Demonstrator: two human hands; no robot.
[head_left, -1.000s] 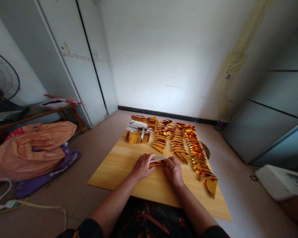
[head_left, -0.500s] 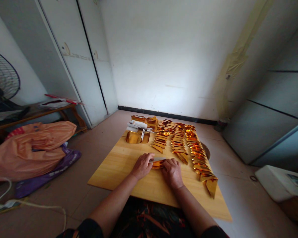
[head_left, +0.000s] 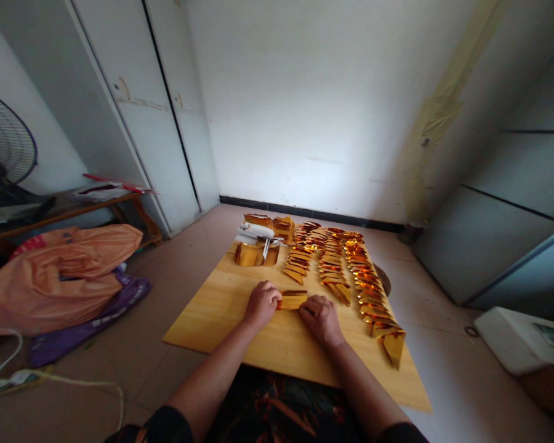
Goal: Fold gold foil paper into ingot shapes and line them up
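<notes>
A wooden board (head_left: pixel 221 314) is lying on the tiled floor (head_left: pixel 166 271) of a room with white walls, and it is serving as the bench. White cabinet doors (head_left: pixel 133 117) are standing at the left, with an orange bag (head_left: pixel 60 271) and a fan (head_left: pixel 4 147) near them. Rows of folded gold pieces (head_left: pixel 351 277) are lying along the far right part of the board. A gold paper strip (head_left: pixel 292 299) is lying flat near the board's middle, its long axis running left to right. The left hand (head_left: pixel 261 303) is pinching its left end with curled fingers, and the right hand (head_left: pixel 321 319) is pressing on its right end.
</notes>
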